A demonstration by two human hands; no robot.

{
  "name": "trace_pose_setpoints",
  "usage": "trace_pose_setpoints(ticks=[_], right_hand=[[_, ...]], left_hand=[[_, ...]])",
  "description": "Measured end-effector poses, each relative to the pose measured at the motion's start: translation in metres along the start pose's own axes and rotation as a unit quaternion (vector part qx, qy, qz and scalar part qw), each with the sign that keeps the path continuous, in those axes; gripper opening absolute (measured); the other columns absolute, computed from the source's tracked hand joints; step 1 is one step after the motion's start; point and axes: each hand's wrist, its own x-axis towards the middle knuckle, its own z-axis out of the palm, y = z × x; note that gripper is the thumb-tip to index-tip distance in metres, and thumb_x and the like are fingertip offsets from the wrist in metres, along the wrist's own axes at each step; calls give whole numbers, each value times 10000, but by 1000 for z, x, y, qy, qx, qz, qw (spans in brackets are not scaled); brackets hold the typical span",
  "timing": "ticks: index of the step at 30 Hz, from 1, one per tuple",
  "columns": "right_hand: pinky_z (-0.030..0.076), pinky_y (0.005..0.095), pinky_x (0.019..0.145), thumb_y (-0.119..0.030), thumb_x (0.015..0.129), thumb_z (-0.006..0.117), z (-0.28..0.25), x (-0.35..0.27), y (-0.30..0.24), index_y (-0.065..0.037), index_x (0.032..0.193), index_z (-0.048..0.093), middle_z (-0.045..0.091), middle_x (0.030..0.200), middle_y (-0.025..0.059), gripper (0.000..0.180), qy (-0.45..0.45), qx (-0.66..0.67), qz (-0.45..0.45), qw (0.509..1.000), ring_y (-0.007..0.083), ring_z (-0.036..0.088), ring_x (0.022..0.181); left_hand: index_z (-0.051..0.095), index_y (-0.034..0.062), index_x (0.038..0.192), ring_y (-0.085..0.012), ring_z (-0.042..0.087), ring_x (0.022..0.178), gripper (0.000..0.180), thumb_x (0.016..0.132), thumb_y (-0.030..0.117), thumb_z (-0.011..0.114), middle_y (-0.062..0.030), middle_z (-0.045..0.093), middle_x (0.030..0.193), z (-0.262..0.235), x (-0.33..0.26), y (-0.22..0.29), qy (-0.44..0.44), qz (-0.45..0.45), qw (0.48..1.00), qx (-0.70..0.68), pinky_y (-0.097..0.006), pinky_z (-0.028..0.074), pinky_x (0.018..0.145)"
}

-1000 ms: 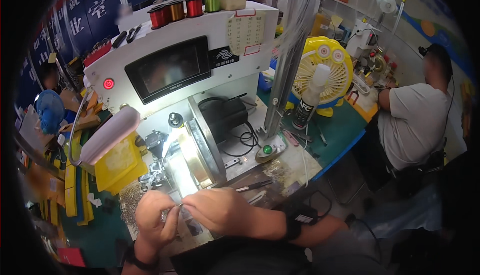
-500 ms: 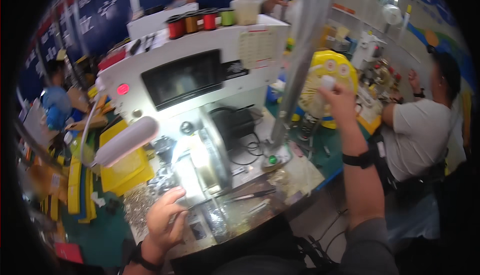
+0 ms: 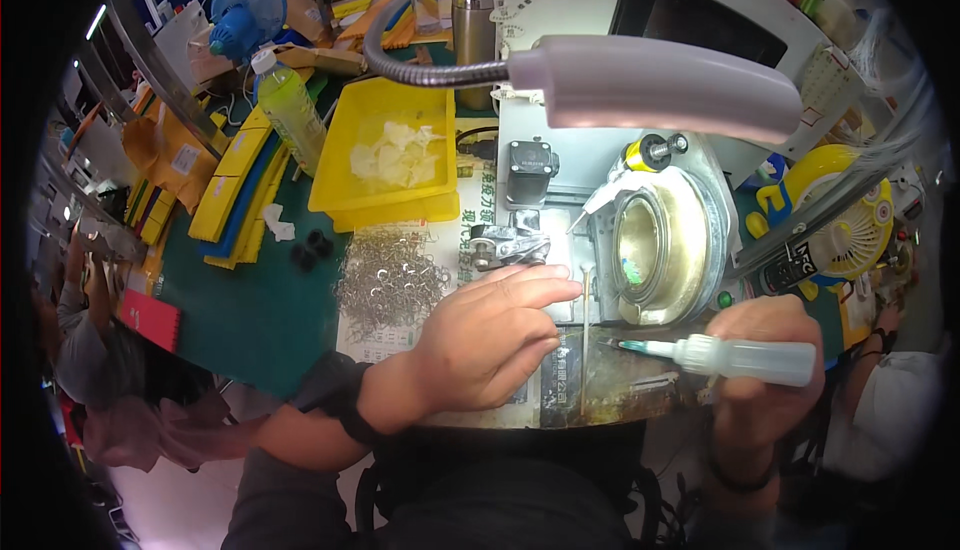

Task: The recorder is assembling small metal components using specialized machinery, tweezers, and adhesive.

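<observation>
Squeeze bottle (image 3: pixel 752 358), a small translucent one with a fine tip, lies crosswise in the right hand (image 3: pixel 762 370), whose grip is closed round its body with the nozzle aimed left toward the other hand. Just beyond that tip the left hand (image 3: pixel 488 338) rests on the desk (image 3: pixel 250 320); its fingers are drawn narrow and seem to pinch some tiny piece, though the view is too coarse to be sure. A thin stick (image 3: pixel 585 335) lies between the two hands.

Judging by the pose, the step in hand is dosing a drop onto the small part, and the next move calls for bringing nozzle and part together steadily and pressing the bottle only lightly.

Left of the left grip sits a heap of small metal rings (image 3: pixel 392 278). Farther out from both grips stand the round magnifier (image 3: pixel 660 245) under a lamp head (image 3: pixel 660 85), and the yellow tray (image 3: pixel 392 155) beyond the rings.
</observation>
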Motion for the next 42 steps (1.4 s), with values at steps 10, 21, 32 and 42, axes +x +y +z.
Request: trace_pose_setpoints(ticks=[10,21,32,42], right_hand=[[569,343,699,-277,839,834,15,4,0,10,971,633,646,895,108,374,-65,-15,16,998,211,651,785],[534,329,685,-435,824,828,15,1,3,-10,972,577,586,855,89,515,-77,-57,19,995,178,590,754],[536,335,681,-326,817,845,14,0,3,5,979,637,654,853,100,424,-50,-51,-2,997,222,644,746],[485,360,907,-148,1006,619,-169,-31,33,57,1241,517,594,1140,130,328,160,-18,43,986,196,596,1010]], left_hand=[[597,31,916,-393,667,1105,151,812,14,705,-218,675,1193,3,2,2,8,3,1000,3,-467,529,955],[599,37,923,-389,667,1118,156,817,22,712,-214,679,1191,1,2,2,7,1,1000,3,-465,525,964],[609,36,917,-387,669,1112,135,827,32,710,-210,682,1187,0,0,2,8,-4,1000,-1,-461,525,971],[612,42,902,-401,659,1121,138,803,8,702,-215,677,1178,0,5,5,-12,-9,1000,12,-469,522,960]])
